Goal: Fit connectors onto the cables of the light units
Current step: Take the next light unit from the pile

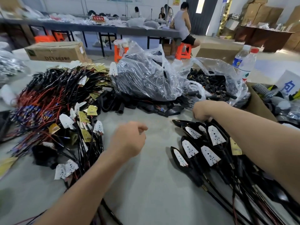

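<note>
My right grip [203, 111] curled on light unit [215, 135], mid right; left grip [128, 138] fisted, empty. Risk: tangled cables [233, 192] drag neighbours.

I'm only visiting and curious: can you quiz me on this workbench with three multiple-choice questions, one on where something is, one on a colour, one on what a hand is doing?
1. Where is the open clear plastic bag of small black connectors?
A. just beyond the right hand
B. on the floor
C. atop the red-wire pile

2. What colour is the plastic stool under the seated person?
A. blue
B. orange
C. green

3. The right hand is:
A. flat on the table
B. lifting a bottle
C. gripping a black light unit

Answers: 1 A, it sits past the knuckles; 2 B, its legs show bright orange; 3 C, fingers curl round the unit's end.
</note>
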Tool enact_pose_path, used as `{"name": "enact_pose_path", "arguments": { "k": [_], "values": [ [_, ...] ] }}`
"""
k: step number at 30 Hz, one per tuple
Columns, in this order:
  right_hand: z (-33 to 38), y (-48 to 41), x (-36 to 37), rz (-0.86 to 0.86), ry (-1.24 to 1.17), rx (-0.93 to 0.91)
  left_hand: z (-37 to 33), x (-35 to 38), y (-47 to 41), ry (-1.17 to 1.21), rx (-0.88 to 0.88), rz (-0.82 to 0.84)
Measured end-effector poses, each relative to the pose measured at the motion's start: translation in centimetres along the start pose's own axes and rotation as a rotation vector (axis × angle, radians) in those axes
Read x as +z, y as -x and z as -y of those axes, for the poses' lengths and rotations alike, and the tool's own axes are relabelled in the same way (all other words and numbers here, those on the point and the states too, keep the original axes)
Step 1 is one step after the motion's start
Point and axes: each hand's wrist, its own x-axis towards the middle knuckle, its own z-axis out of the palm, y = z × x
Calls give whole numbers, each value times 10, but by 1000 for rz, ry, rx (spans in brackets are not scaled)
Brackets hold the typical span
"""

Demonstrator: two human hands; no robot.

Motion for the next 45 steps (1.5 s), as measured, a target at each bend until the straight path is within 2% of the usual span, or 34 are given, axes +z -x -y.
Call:
{"name": "enact_pose_path", "arguments": {
  "k": [3,6,10,12,15,20,23,26,30,33,35,38,41,43,45],
  "values": [
    [7,2,-4,-98,57,-17,24,-27,3,-218,81,-203],
    [25,15,-18,-195,22,-124,44,-49,4,-467,-7,-280],
    [82,55,-30,-369,-135,-342,53,-57,6,-775,-172,-151],
    [116,68,-22,-355,-153,-371,51,-53,6,-825,-181,-111],
    [151,84,-1,-318,-233,-318,50,-55,3,-828,-154,-98],
    [174,103,28,-474,-291,-171,58,-58,7,-676,-117,-155],
    [192,109,45,-605,-470,-170,55,-49,7,-500,-137,-202],
    [212,109,62,-678,-767,-223,50,-40,1,-252,-146,-230],
    [213,104,74,-562,-1161,-303,43,-30,-1,73,-139,-332],
    [213,104,73,-437,-1444,-332,36,-31,-9,345,-180,-312],
    [215,104,72,-385,-1468,-343,32,-31,-11,285,-85,-395],
    [218,102,73,-344,-1387,-343,25,-31,-4,141,157,-541],
    [223,101,72,-359,-1421,-337,12,-28,3,320,206,-410],
    [221,98,70,-323,-1611,-306,3,-23,5,528,119,-277],
    [217,95,69,-317,-1710,-293,-2,-24,4,784,10,-217]
  ]
}}
